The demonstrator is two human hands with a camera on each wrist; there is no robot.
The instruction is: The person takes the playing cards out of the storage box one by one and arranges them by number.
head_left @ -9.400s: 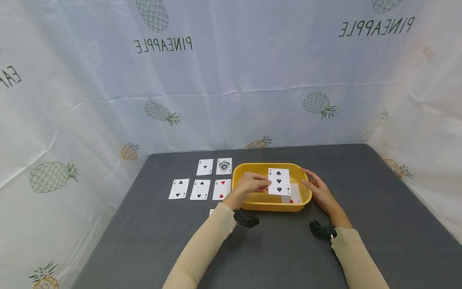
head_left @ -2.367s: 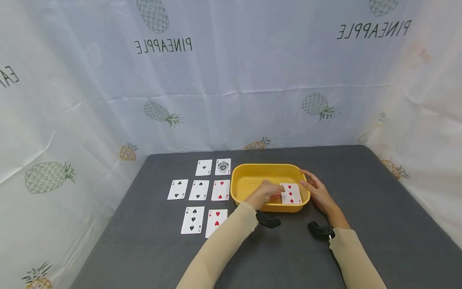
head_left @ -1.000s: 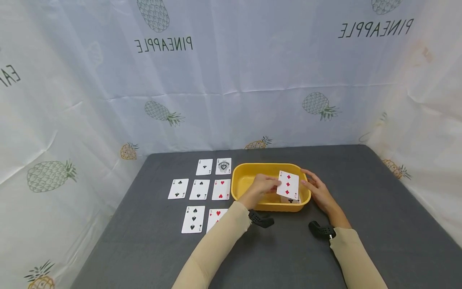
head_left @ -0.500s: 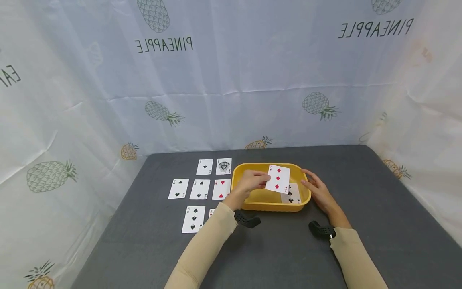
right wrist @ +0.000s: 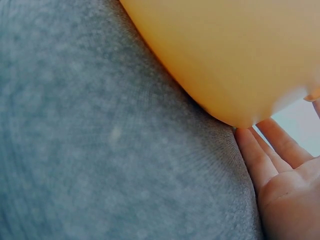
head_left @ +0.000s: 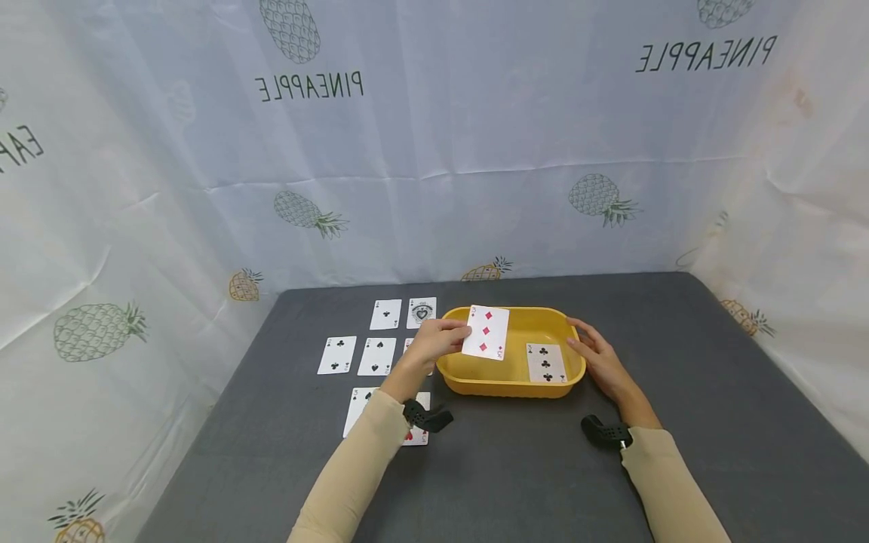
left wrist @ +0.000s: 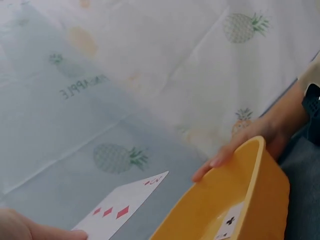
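Note:
My left hand pinches a three of diamonds by its left edge, face up over the left part of a yellow tray. In the left wrist view the same card slants up beside the tray. Inside the tray, toward its right end, lies a three of clubs. My right hand holds the tray's right end, thumb at the rim; the right wrist view shows its fingers against the outer wall. The left arm partly hides a three of spades and a three of hearts.
Left of the tray, face-up cards lie in rows on the dark table. Farthest back are an ace of clubs and an ace of spades. Before them lie a two of clubs, a two of spades and a mostly hidden third card.
The three of spades, in my left hand at first, lies on the table. My left hand has lifted the three of diamonds from the tray, uncovering the three of clubs, and moved it left.

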